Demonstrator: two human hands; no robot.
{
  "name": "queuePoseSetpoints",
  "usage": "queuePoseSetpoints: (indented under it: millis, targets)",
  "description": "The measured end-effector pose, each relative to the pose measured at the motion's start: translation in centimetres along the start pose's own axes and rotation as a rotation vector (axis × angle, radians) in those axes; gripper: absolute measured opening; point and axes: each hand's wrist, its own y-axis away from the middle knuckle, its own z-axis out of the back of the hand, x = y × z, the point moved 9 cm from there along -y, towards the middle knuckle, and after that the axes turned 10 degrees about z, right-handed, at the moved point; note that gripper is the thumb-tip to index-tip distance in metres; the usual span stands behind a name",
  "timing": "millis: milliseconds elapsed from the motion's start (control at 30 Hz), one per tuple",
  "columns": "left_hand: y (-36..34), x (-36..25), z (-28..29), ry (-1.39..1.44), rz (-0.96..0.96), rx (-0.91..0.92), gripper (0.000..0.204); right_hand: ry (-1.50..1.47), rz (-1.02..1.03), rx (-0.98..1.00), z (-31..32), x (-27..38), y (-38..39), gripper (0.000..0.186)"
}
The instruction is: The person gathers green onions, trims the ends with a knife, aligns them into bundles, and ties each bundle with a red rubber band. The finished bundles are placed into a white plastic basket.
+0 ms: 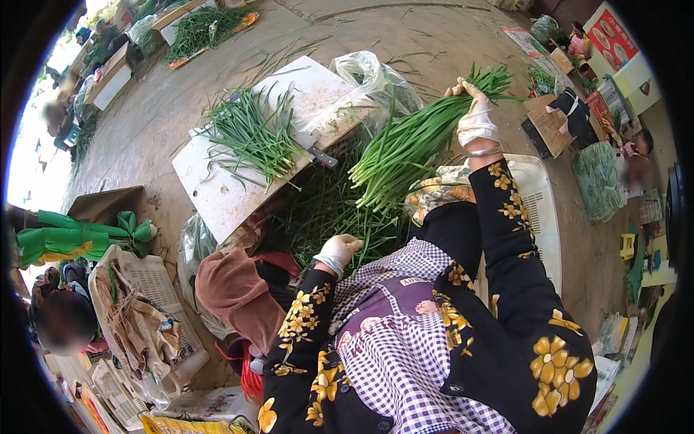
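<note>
My right hand (475, 116), in a pale glove, grips a large bunch of garlic chives (416, 137) near its leafy end. The cut stalk ends hang down to the left, over my lap. Lower down, my gloved left hand (340, 252) is closed with its fingers curled, above a heap of loose green leaves (311, 217). Whether a thin strand is in its fingers I cannot make out. On the white board (217, 206) in front of me lies a loose pile of garlic chives (253, 137). A knife (322, 157) with a dark handle rests at the board's near edge.
A clear plastic bag (376, 79) lies on the board's far right part. A white plastic crate (538, 210) stands at my right. To the left are a brown cloth (238, 293) and another crate (181, 325). Other people sit among vegetables and boards around the concrete floor (434, 36).
</note>
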Motion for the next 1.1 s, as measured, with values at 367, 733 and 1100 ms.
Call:
queuePoseSetpoints:
  millis: [367,733,1100]
  targets:
    - [8.3,-20.8,6.9,-0.08,-0.406,-0.871,0.127,0.53,0.263,0.14,-9.6,-2.5,10.5,0.021]
    - [6.3,-20.6,16.0,0.954,-0.592,-0.32,0.015,0.5,-0.046,1.124,-19.1,-10.6,21.1,0.058]
    - [4.9,-2.9,21.9,1.677,-0.442,-0.054,0.012,1.035,-0.452,1.144,-4.7,-12.7,17.3,0.02]
